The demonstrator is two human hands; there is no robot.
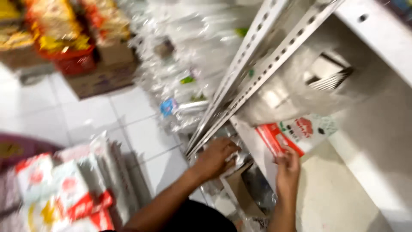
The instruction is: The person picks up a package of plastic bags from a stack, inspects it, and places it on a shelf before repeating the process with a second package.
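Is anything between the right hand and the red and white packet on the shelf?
No. The right hand already touches the lower edge of the red and white packet lying on the shelf; nothing visible sits between them.

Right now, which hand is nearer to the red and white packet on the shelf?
Right. The right hand touches the lower edge of the red and white packet. The left hand is apart from it, to its left, at the metal shelf upright.

Shop: metal shelving, pkgd goods
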